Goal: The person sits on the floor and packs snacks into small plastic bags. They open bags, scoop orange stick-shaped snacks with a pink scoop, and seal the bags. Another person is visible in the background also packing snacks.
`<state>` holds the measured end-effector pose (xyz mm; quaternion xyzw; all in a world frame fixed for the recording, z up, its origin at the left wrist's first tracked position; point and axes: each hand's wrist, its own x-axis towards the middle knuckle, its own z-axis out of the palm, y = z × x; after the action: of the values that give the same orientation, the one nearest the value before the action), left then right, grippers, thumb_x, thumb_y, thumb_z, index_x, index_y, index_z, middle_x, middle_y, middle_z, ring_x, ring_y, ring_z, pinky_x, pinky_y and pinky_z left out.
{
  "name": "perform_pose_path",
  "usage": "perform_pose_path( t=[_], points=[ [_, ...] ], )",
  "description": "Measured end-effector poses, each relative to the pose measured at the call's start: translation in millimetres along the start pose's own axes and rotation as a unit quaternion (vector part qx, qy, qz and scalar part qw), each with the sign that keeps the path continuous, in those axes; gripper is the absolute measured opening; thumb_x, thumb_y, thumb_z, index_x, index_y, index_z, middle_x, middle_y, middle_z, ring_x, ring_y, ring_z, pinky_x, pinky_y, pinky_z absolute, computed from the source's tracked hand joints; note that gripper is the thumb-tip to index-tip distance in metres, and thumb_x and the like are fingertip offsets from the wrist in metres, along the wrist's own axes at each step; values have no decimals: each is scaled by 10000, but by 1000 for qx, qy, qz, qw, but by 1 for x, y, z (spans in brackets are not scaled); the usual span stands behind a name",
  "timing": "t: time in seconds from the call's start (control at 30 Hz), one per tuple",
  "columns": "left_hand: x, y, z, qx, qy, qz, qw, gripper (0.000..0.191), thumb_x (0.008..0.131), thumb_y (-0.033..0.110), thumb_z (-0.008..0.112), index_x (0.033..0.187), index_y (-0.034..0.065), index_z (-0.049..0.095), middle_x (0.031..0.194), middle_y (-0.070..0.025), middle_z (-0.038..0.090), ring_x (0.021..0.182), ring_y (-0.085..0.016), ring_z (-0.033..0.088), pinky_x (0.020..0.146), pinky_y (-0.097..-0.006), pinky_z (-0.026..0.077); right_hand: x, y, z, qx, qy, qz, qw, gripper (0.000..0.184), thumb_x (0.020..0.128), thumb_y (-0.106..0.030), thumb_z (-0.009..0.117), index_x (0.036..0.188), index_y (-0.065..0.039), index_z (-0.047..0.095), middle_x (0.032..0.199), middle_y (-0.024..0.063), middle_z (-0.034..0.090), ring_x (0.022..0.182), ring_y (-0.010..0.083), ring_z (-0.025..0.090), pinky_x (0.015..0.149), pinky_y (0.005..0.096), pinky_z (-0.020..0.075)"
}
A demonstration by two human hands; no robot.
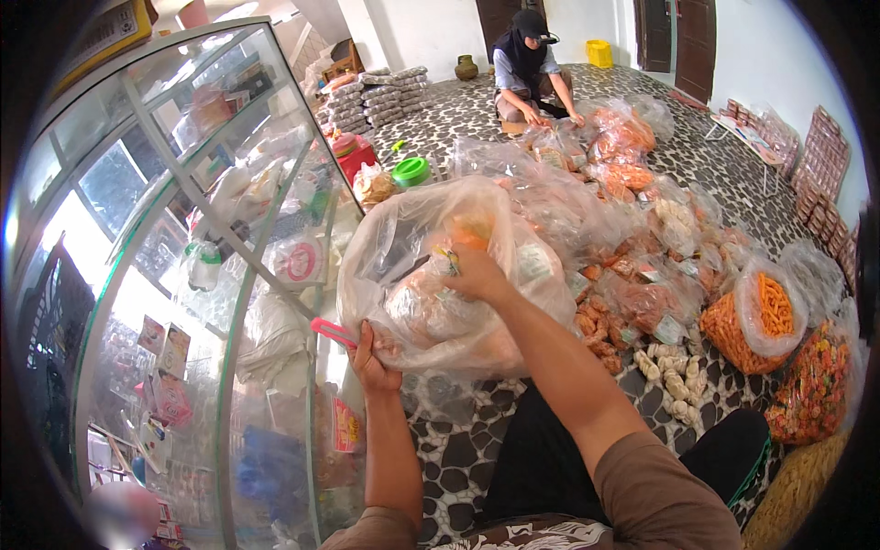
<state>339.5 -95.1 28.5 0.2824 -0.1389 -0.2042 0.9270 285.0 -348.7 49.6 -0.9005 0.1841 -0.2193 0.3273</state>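
Note:
A large clear plastic bag (426, 199) stands wide open before me, with smaller filled plastic packs (419, 302) inside. My left hand (375, 361) grips its near left rim, together with a pink-handled cutter or similar tool (333, 331) that sticks out to the left. My right hand (474, 271) reaches into the bag, its fingers closed on the gathered top of a pack, beside something orange. To the right lie a clear bag of orange stick snacks (746, 330), a bag of multicoloured snacks (811, 392) and bundles of pale twisted snacks (677, 378).
A glass display cabinet (234, 275) stands close on my left. A heap of bagged snacks (639, 275) covers the stone-patterned floor to the right. Beyond it a person (529, 75) crouches, handling bags. A green-lidded container (411, 172) and stacked packs (385, 96) stand farther back.

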Motion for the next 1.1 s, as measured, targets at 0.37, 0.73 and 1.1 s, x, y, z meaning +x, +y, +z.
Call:
perform_pose_path(
  t=[0.37,0.73,1.1],
  points=[
    [133,31,24,83,49,49,994,105,969,98,675,1025,138,596,824,18,610,649,-121,592,515,-283,503,-112,85,17,42,327,171,929,571,969,-440,647,1402,-81,552,1455,210,494,1373,424,432,1152,498,334],
    [123,73,48,280,45,174,943,159,933,63,715,1026,60,587,904,-19,632,796,-129,629,675,-276,524,-119,107,173,260,23,163,951,792,996,-525,574,1588,-72,307,1640,304,187,1541,445,120,1247,508,180],
    [3,10,-60,549,209,309,748,536,974,354,710,1241,-91,577,1148,-141,637,1030,-229,605,908,-378,488,-225,40,163,43,-107,150,982,463,862,-168,674,1286,5,609,1488,234,428,1169,401,591,970,454,503]
  ],
)
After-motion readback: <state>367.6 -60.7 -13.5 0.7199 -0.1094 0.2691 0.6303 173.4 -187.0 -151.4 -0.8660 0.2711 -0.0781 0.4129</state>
